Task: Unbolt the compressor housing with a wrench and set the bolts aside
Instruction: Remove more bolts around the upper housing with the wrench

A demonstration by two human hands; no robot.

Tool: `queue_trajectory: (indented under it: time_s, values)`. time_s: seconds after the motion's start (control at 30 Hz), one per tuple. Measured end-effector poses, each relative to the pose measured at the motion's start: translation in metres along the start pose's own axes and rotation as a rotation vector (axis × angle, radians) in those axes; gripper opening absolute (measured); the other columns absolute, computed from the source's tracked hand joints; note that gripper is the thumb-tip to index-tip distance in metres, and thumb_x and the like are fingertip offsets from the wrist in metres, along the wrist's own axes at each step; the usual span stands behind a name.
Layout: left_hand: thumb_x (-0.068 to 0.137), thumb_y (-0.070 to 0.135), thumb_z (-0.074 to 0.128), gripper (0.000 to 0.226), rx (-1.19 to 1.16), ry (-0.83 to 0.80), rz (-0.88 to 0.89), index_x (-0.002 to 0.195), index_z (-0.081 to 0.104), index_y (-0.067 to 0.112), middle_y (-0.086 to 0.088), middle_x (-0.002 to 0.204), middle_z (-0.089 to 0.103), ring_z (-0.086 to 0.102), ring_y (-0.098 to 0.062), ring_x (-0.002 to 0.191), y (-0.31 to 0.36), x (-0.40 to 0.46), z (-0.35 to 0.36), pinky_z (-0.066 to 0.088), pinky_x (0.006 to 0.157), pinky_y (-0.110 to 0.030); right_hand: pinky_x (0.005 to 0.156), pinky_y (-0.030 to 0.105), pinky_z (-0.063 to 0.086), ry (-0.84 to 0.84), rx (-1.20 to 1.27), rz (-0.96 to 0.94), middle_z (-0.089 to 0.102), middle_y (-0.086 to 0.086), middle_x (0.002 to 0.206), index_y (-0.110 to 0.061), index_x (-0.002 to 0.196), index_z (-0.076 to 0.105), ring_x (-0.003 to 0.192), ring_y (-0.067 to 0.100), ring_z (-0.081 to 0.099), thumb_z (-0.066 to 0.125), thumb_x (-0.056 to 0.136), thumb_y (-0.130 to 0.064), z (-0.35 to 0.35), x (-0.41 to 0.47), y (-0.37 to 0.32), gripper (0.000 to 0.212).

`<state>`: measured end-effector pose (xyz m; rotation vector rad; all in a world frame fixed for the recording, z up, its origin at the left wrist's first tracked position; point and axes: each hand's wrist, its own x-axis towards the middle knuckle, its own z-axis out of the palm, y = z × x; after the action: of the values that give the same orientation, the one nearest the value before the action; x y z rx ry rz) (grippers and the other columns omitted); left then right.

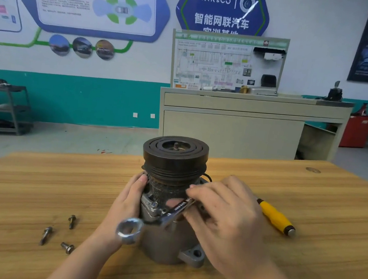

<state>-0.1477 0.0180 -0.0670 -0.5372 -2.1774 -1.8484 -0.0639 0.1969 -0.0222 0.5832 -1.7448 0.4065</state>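
Readable on the blue hexagonal wall sign (223, 7): "LYNK&CO" in white letters, beside a round emblem, and beneath it the large white characters "智能网联汽车"; a further line of characters cut off by the training board (228, 63) standing in front. On that board, a green header strip with small characters too blurred to make out, and "HV" faintly legible above the wiring diagram. Small print on the rounded wall panel (94, 3) at left illegible. White lettering along the wrench (169, 214) shank too small to read.
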Motion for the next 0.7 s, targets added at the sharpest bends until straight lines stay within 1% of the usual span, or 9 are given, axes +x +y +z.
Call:
queue_trajectory:
  time_s: [0.07,0.17,0.23,0.33,0.43,0.5,0.57,0.63,0.7]
  values:
    - [0.084,0.069,0.046,0.055,-0.115,0.014,-0.114,0.123,0.057,0.031,0.007,0.131,0.061,0.054,-0.012,0.126,0.002,0.000,0.000,0.041,0.109,-0.036,0.063,0.036,0.048,0.040,0.066,0.094,0.070,-0.003,0.080,-0.011,0.079,0.072,0.071,0.020,0.060,0.078,0.080,-0.026,-0.001,-0.007,0.001,0.016]
    - [0.085,0.068,0.032,0.043,-0.006,0.012,-0.051,0.113,0.058,0.048,0.040,0.109,0.062,0.050,0.023,0.107,0.010,-0.004,0.001,0.037,0.087,0.001,0.073,0.027,0.052,0.062,0.199,0.106,0.071,-0.002,0.088,-0.007,0.083,0.073,0.081,0.013,0.065,0.074,0.082,-0.017,-0.005,-0.020,0.007,0.010]
    - [0.082,0.066,0.029,0.046,-0.020,0.009,-0.045,0.114,0.056,0.048,0.047,0.104,0.058,0.047,0.029,0.103,0.015,-0.006,0.001,0.032,0.075,0.009,0.077,0.021,0.052,0.103,0.266,0.140,0.071,-0.004,0.090,-0.010,0.086,0.072,0.083,0.008,0.066,0.064,0.093,-0.025,-0.009,-0.027,0.012,0.019]
    - [0.083,0.064,0.029,0.042,-0.043,0.004,-0.041,0.112,0.055,0.049,0.051,0.098,0.056,0.045,0.033,0.098,0.018,-0.006,0.002,0.030,0.071,0.011,0.062,0.022,0.048,0.222,0.648,0.447,0.071,-0.003,0.090,-0.027,0.094,0.063,0.068,0.014,0.062,0.044,0.101,-0.038,-0.011,-0.029,0.017,0.023]
    - [0.090,0.057,0.029,0.033,-0.046,0.003,-0.042,0.112,0.053,0.049,0.055,0.096,0.054,0.043,0.036,0.096,0.020,-0.006,0.002,0.029,0.070,0.011,0.046,0.020,0.039,0.435,0.967,0.804,0.069,0.010,0.069,-0.020,0.090,0.046,0.045,0.021,0.051,0.037,0.097,-0.015,-0.004,-0.017,0.027,0.012]
    - [0.088,0.059,0.029,0.036,-0.057,-0.008,-0.042,0.113,0.053,0.049,0.054,0.097,0.055,0.043,0.036,0.097,0.020,-0.007,0.002,0.029,0.071,0.011,0.041,0.016,0.033,0.470,1.112,1.068,0.062,0.010,0.055,-0.016,0.087,0.041,0.034,0.019,0.043,0.032,0.094,-0.004,0.004,0.000,0.042,0.016]
    - [0.085,0.062,0.029,0.039,-0.060,-0.020,-0.042,0.113,0.053,0.050,0.052,0.098,0.056,0.045,0.034,0.097,0.020,-0.007,0.002,0.030,0.071,0.011,0.035,0.014,0.028,0.373,1.234,1.333,0.054,0.008,0.047,-0.013,0.086,0.040,0.029,0.016,0.037,0.030,0.095,-0.001,0.014,0.016,0.057,0.018]
    - [0.085,0.061,0.029,0.040,-0.065,-0.013,-0.042,0.113,0.055,0.049,0.049,0.099,0.058,0.046,0.032,0.098,0.020,-0.006,0.002,0.031,0.072,0.010,0.029,0.014,0.024,0.152,1.332,1.559,0.050,0.005,0.046,-0.011,0.083,0.040,0.028,0.012,0.035,0.032,0.097,-0.004,0.025,0.025,0.067,0.017]
    - [0.085,0.061,0.030,0.043,-0.075,-0.006,-0.045,0.116,0.056,0.046,0.044,0.105,0.060,0.046,0.031,0.100,0.019,-0.005,0.002,0.031,0.073,0.010,0.027,0.015,0.026,-0.029,1.407,1.659,0.050,0.004,0.048,-0.010,0.079,0.043,0.029,0.009,0.037,0.035,0.099,-0.009,0.030,0.028,0.072,0.021]
